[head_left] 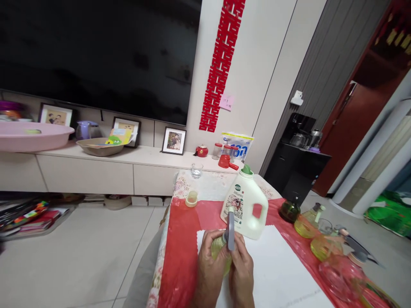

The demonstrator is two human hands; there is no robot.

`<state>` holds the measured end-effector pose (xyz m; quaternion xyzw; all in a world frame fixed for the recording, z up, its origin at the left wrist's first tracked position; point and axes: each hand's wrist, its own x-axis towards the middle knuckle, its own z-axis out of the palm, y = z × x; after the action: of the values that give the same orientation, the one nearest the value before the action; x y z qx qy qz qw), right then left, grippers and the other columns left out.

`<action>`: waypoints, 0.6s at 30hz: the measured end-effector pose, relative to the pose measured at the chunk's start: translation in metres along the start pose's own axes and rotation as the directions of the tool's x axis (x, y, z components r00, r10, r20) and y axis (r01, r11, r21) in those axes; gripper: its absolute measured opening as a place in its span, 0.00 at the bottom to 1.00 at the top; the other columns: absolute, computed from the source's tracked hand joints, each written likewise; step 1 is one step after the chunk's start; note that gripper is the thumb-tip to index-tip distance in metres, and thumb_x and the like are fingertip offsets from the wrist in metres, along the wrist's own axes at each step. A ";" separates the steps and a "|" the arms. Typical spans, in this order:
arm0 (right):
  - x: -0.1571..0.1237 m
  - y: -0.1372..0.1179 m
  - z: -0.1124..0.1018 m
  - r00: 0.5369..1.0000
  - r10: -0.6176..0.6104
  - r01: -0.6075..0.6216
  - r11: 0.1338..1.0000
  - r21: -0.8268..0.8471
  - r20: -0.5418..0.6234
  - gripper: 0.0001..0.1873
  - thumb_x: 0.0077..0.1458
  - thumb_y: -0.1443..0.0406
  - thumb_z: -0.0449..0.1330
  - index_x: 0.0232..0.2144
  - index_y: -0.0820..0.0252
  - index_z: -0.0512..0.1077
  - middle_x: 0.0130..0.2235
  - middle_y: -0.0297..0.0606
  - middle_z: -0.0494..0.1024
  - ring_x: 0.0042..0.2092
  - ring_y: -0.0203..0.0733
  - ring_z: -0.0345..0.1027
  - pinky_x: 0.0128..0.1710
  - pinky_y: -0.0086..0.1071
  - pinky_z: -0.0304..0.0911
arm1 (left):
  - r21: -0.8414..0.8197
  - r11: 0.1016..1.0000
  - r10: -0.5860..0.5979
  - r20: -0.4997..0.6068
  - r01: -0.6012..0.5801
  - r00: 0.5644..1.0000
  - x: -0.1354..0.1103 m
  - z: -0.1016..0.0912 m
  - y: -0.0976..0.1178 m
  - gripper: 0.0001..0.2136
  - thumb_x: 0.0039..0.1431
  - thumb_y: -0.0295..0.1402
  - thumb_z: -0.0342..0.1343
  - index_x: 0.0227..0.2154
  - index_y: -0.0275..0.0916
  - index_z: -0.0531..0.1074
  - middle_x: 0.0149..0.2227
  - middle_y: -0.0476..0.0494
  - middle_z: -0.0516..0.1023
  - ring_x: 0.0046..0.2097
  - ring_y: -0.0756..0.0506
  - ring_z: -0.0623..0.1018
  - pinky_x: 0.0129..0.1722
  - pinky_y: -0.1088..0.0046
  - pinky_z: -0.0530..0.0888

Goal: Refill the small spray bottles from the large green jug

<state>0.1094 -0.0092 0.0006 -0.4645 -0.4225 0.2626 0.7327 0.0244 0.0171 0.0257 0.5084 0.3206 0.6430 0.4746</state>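
Observation:
My left hand (209, 266) is wrapped around a small bottle of yellow liquid (218, 247), held over a white sheet (276, 265) on the red-covered table (183, 248). My right hand (241, 267) is closed on the bottle's grey cap (230, 229) at the top. Just behind the hands stands a white jug with a handle and a green spout (246, 204). A small yellow lid (192, 199) lies near the table's far left part.
Several glass bottles of yellow liquid (310, 220) and a pink glass vessel (340, 273) line the table's right side. An empty glass (196, 170) stands at the far end. Behind are a low cabinet (96, 171) with basins, photo frames and red pots, and a large dark screen.

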 end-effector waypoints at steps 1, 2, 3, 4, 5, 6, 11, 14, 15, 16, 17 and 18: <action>0.000 0.000 0.001 1.000 0.002 -0.002 1.000 0.002 -0.013 0.21 0.56 0.51 0.63 0.46 0.59 0.78 0.53 0.44 0.73 0.56 0.47 0.66 0.55 0.35 0.64 | 0.000 1.000 -0.001 -0.004 0.001 1.000 -0.001 0.000 0.000 0.13 0.53 0.43 0.64 0.36 0.41 0.77 0.37 0.41 0.79 0.43 0.40 0.80 0.46 0.64 0.77; 0.000 0.000 0.002 1.000 0.005 -0.005 1.000 0.004 -0.023 0.21 0.56 0.51 0.64 0.45 0.59 0.78 0.53 0.44 0.73 0.56 0.47 0.66 0.56 0.36 0.64 | -0.005 1.000 -0.007 -0.001 0.007 1.000 -0.002 0.000 0.001 0.13 0.54 0.44 0.63 0.37 0.40 0.77 0.38 0.41 0.80 0.43 0.40 0.80 0.46 0.64 0.77; -0.001 -0.001 0.003 1.000 0.009 -0.009 1.000 0.006 -0.029 0.21 0.55 0.52 0.65 0.45 0.59 0.78 0.52 0.44 0.74 0.55 0.47 0.67 0.56 0.36 0.63 | -0.016 1.000 -0.019 0.007 0.019 1.000 -0.003 0.000 0.001 0.14 0.55 0.44 0.62 0.38 0.40 0.77 0.39 0.41 0.80 0.43 0.40 0.80 0.46 0.64 0.77; -0.001 -0.002 0.004 0.999 0.015 -0.015 1.000 0.009 -0.031 0.21 0.54 0.52 0.65 0.45 0.60 0.77 0.51 0.44 0.74 0.54 0.47 0.67 0.55 0.36 0.64 | -0.033 0.999 -0.035 0.018 0.036 0.999 -0.005 0.000 0.002 0.14 0.57 0.45 0.61 0.39 0.40 0.76 0.40 0.41 0.80 0.44 0.41 0.80 0.46 0.64 0.77; -0.002 -0.003 0.006 0.999 0.022 -0.021 1.000 0.014 -0.031 0.22 0.54 0.52 0.66 0.45 0.60 0.76 0.50 0.44 0.75 0.52 0.47 0.68 0.54 0.37 0.65 | -0.055 0.997 -0.054 0.029 0.055 0.998 -0.007 0.000 0.003 0.15 0.58 0.46 0.59 0.41 0.40 0.75 0.41 0.40 0.80 0.44 0.41 0.80 0.46 0.65 0.77; -0.003 -0.004 0.007 0.999 0.028 -0.027 0.999 0.020 -0.030 0.23 0.53 0.52 0.66 0.46 0.61 0.76 0.48 0.44 0.75 0.50 0.46 0.69 0.52 0.37 0.66 | -0.078 0.994 -0.071 0.035 0.074 0.997 -0.008 0.000 0.004 0.16 0.60 0.47 0.57 0.42 0.40 0.74 0.41 0.40 0.80 0.43 0.42 0.80 0.45 0.66 0.77; -0.005 -0.005 0.007 0.999 0.043 -0.043 0.998 0.049 -0.003 0.27 0.52 0.51 0.66 0.49 0.61 0.74 0.47 0.45 0.75 0.48 0.46 0.71 0.49 0.36 0.68 | -0.087 0.991 -0.099 0.040 0.102 0.994 -0.012 0.000 0.004 0.17 0.59 0.48 0.58 0.43 0.40 0.72 0.41 0.41 0.79 0.43 0.42 0.79 0.44 0.67 0.76; -0.004 -0.003 0.004 0.999 0.042 -0.041 0.998 0.049 -0.007 0.27 0.54 0.48 0.63 0.48 0.60 0.76 0.50 0.45 0.74 0.54 0.48 0.68 0.53 0.36 0.65 | -0.056 0.994 -0.092 0.029 0.094 0.995 -0.010 0.000 0.004 0.16 0.57 0.46 0.61 0.41 0.40 0.72 0.39 0.42 0.79 0.42 0.42 0.78 0.45 0.67 0.75; -0.004 -0.002 0.004 0.999 0.046 -0.045 0.998 0.046 -0.014 0.27 0.55 0.48 0.63 0.48 0.60 0.77 0.50 0.44 0.74 0.55 0.48 0.67 0.54 0.36 0.65 | -0.059 0.993 -0.103 0.030 0.104 0.994 -0.009 0.000 0.003 0.16 0.56 0.47 0.61 0.40 0.40 0.72 0.38 0.43 0.79 0.41 0.43 0.78 0.44 0.67 0.75; -0.004 -0.001 0.004 0.998 0.055 -0.054 0.998 0.043 -0.019 0.26 0.54 0.49 0.63 0.47 0.60 0.77 0.50 0.44 0.74 0.55 0.48 0.67 0.54 0.36 0.65 | -0.066 0.990 -0.121 0.037 0.123 0.992 -0.008 0.001 0.003 0.17 0.56 0.47 0.60 0.40 0.40 0.72 0.38 0.43 0.79 0.41 0.43 0.78 0.43 0.67 0.76; -0.003 -0.001 0.004 0.997 0.067 -0.066 0.997 0.042 -0.023 0.25 0.54 0.49 0.64 0.47 0.60 0.77 0.50 0.44 0.75 0.53 0.48 0.68 0.53 0.35 0.66 | -0.074 0.987 -0.141 0.047 0.144 0.989 -0.007 0.001 0.003 0.17 0.57 0.47 0.60 0.40 0.40 0.72 0.38 0.43 0.79 0.40 0.43 0.79 0.43 0.67 0.76; -0.003 -0.001 0.005 0.997 0.079 -0.078 0.996 0.042 -0.025 0.24 0.54 0.50 0.64 0.47 0.61 0.77 0.49 0.45 0.75 0.52 0.47 0.69 0.52 0.35 0.66 | -0.080 0.984 -0.157 0.052 0.161 0.986 -0.006 0.001 0.003 0.17 0.57 0.48 0.60 0.40 0.40 0.71 0.38 0.43 0.79 0.40 0.43 0.79 0.43 0.67 0.76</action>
<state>0.1037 -0.0099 0.0012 -0.4693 -0.3884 0.2935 0.7367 0.0252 0.0100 0.0263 0.4754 0.3221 0.6042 0.5524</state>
